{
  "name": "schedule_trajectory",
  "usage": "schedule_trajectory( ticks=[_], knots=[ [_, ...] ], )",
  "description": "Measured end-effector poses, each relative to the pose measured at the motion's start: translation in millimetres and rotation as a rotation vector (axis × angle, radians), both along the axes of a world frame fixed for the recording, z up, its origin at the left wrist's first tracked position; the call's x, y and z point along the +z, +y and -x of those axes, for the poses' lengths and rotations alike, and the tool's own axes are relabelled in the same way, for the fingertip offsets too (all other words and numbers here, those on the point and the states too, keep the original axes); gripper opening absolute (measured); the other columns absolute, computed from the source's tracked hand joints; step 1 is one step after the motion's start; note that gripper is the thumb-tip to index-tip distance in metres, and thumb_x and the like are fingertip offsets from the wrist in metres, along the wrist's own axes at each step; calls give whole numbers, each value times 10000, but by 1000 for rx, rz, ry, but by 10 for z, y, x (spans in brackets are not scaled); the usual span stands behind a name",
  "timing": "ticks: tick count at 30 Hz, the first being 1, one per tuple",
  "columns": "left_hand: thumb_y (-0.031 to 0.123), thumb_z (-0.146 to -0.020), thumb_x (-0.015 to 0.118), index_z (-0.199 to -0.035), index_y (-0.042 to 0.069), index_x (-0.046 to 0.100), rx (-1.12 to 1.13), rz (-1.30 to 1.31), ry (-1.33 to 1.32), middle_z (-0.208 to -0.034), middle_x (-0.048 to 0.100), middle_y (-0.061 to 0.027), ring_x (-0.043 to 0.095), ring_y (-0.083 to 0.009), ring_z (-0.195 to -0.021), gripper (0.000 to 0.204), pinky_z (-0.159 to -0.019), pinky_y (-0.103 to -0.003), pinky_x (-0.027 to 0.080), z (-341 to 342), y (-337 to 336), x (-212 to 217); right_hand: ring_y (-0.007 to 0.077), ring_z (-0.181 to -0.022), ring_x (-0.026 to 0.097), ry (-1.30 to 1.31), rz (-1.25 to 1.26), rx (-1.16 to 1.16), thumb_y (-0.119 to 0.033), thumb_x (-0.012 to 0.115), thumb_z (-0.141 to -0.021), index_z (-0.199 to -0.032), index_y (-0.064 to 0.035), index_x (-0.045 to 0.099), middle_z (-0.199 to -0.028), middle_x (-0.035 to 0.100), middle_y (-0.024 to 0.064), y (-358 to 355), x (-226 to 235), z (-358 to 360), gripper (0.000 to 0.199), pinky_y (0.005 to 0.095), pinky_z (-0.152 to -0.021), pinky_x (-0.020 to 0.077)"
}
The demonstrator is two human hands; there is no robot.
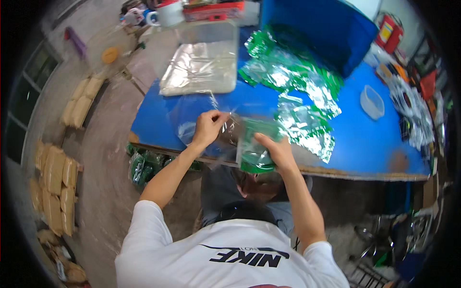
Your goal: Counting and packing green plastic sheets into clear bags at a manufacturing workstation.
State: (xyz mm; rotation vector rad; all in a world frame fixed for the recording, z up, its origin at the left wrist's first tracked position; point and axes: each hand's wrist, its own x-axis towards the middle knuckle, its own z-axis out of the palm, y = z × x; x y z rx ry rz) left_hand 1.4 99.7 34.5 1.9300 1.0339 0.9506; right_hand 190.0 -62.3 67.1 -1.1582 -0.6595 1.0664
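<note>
Near the front edge of the blue table, my left hand (208,128) is closed, thumb and fingers pinching a clear plastic bag (186,130) that is smeared by motion. Close beside it, my right hand (277,150) grips a green and clear packet (258,156), thumb on top. What lies inside the packet is hard to make out. Beyond my right hand spreads a pile of green and clear packets (307,103). Farther back on the left, a translucent tray (235,67) holds a stack of shiny clear bags (192,62).
A large blue bin (331,33) lies tipped behind the pile. Toward the right are a small clear tub (372,102) and several grey plastic bags (410,108). Brown sacks (57,175) stand on the floor at left, and more green packets (141,168) lie below the table (365,153).
</note>
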Motion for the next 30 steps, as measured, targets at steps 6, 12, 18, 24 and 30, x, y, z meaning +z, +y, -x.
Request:
schedule_trajectory(
  ticks=[6,12,18,24,30],
  knots=[
    [178,-868,752,-772,9,650,-96,-321,-54,-716,615,-98,584,-196,-598,219,-544,-332,446,-405,-587,530,189,-718,692,354,332,126,-263,738,-837,-1049,22,653,-934,693,119,120,-10,-266,365,347,-606,583],
    [107,-822,767,-776,15,624,-341,-482,-82,-742,581,-96,577,-234,-611,176,-543,-352,454,-728,-1090,609,161,-764,653,38,298,59,-279,749,-834,-1009,38,694,-971,693,116,131,44,-367,367,312,-648,545],
    [85,-876,731,-791,15,604,-462,-333,-174,-722,554,-43,516,-111,-607,169,-547,-279,419,-744,-1204,797,147,-860,640,-72,112,100,-278,763,-824,-1082,21,670,-1005,688,87,-44,497,-380,406,316,-704,531],
    [69,-877,710,-811,4,628,-504,-262,-65,-680,542,-45,515,-115,-624,124,-563,-282,419,-810,-1304,922,140,-891,633,47,57,7,-281,774,-827,-1121,22,661,-1032,684,82,111,389,-438,437,324,-716,512],
    [107,-839,756,-909,19,680,-711,-49,62,-814,615,-91,654,-178,-768,136,-671,-307,534,-732,-1777,1164,171,-939,634,-545,122,-19,-322,798,-793,-1145,-35,662,-1043,691,100,82,627,-121,474,345,-798,507]
  ],
)
